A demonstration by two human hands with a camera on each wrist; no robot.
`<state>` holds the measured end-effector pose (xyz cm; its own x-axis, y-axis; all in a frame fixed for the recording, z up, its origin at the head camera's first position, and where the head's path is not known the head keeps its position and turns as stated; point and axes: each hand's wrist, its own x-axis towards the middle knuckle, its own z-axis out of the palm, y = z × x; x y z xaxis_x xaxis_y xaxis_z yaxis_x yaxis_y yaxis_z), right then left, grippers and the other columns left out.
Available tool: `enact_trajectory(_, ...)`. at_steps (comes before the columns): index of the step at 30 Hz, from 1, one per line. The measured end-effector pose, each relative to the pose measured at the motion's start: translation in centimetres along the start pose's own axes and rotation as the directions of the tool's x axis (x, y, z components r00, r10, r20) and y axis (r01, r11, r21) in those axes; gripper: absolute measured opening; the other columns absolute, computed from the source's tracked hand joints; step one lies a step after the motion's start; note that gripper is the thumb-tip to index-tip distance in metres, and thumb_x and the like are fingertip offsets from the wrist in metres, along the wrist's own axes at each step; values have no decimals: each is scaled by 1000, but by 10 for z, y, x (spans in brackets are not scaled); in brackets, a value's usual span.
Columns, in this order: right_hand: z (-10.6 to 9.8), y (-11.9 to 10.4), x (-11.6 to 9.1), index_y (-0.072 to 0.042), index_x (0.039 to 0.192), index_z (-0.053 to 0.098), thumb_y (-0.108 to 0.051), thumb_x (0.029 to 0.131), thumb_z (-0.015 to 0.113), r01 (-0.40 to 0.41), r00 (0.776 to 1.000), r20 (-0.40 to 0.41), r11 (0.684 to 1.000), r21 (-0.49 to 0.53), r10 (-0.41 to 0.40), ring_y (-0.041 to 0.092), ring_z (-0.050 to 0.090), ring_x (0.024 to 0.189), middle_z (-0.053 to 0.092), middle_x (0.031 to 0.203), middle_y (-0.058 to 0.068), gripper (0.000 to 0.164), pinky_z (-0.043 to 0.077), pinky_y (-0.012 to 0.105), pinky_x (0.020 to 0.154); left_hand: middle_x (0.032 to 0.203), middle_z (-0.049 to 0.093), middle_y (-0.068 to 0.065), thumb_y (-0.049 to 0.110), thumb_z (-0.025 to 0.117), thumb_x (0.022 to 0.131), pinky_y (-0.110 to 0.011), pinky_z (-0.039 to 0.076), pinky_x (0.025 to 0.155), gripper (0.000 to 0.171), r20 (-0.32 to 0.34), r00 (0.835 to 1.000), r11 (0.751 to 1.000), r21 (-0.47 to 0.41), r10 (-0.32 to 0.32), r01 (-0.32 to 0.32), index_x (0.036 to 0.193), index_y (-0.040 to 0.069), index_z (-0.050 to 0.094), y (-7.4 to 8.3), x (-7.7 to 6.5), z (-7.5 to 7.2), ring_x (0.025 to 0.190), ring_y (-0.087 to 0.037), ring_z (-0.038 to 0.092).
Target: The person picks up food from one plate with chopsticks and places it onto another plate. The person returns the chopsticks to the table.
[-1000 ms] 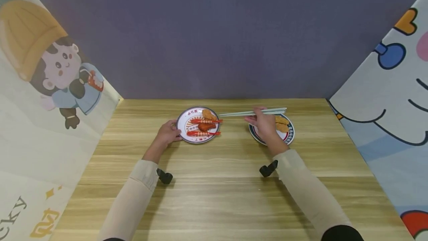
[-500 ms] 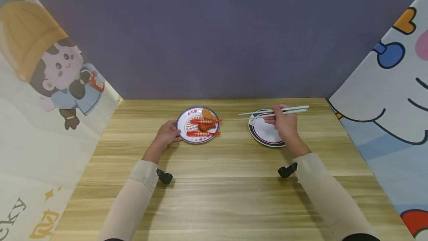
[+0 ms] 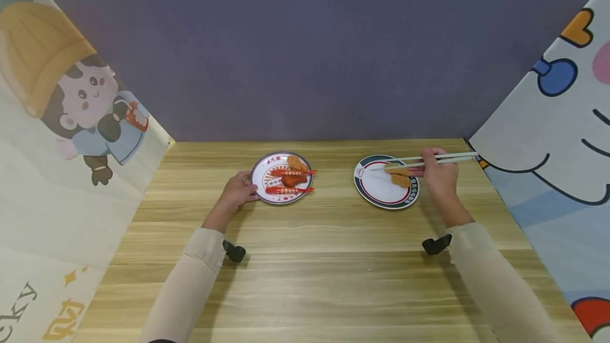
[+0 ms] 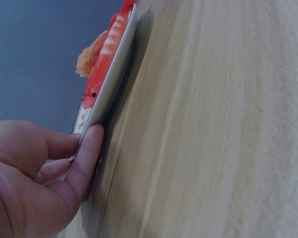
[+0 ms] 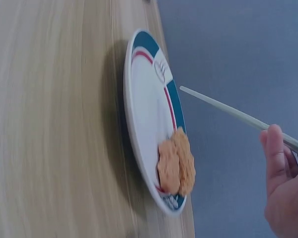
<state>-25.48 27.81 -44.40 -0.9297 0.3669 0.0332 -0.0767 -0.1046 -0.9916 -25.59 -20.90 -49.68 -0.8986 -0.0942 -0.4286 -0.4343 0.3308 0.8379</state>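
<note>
My left hand (image 3: 238, 190) pinches the left rim of a white plate (image 3: 262, 176), thumb over the edge and fingers beneath. On that plate lie two red-and-white shrimp (image 3: 286, 190), a reddish-brown fried piece (image 3: 293, 180) and an orange breaded piece (image 3: 296, 162). In my right hand (image 3: 440, 176) is a pair of pale green chopsticks (image 5: 223, 106), their tips pointing left over a second plate (image 3: 376, 189). This one has a dark green and red rim and carries two golden breaded pieces (image 5: 170, 166) at its right side. Nothing is between the chopstick tips.
Both plates stand near the back edge of the wooden table (image 3: 305, 258), a grey-blue wall panel (image 3: 305, 57) rising right behind them. Cartoon-printed panels flank the table on the left (image 3: 62, 189) and right (image 3: 538, 173). Bare tabletop lies between the plates.
My right hand has moved right with the chopsticks, from the gap between the plates to the right plate's far side, uncovering the breaded pieces. My left hand stays put on its plate.
</note>
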Motion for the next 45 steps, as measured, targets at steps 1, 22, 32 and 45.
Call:
enact_trajectory(1,-3,0,1,-3,95,59,-13,104,56,6,1000,-8,1000,-8,-6,14,71,52,68,69,-1,13,65,27,52,124,48,-18,3,56,102,-24,68,76,61,0,1000,1000,0,1,-1,158,12,34,0,0,0,81,-15,65)
enact_trajectory(22,-28,4,8,-7,87,61,-14,102,58,95,983,-146,990,-104,-109,9,68,47,64,72,-1,17,59,21,42,123,49,-17,3,56,101,-24,68,77,63,6,1000,1000,-15,9,-9,159,12,33,1,1,-1,88,-18,66)
enact_trajectory(32,-16,5,4,-4,86,61,-13,103,53,113,977,-152,969,-219,-148,5,66,45,62,66,-5,20,61,20,46,124,49,-18,3,55,102,-24,67,78,62,4,1000,1000,-13,9,-9,159,11,32,1,-2,-3,91,-19,66)
enact_trajectory(45,-32,19,6,-4,89,52,-9,103,50,-61,932,-337,975,213,132,22,69,46,65,61,8,14,63,30,43,121,48,-16,3,57,101,-24,68,74,63,4,1000,1000,-18,-5,5,159,13,34,0,1,1,78,-14,65)
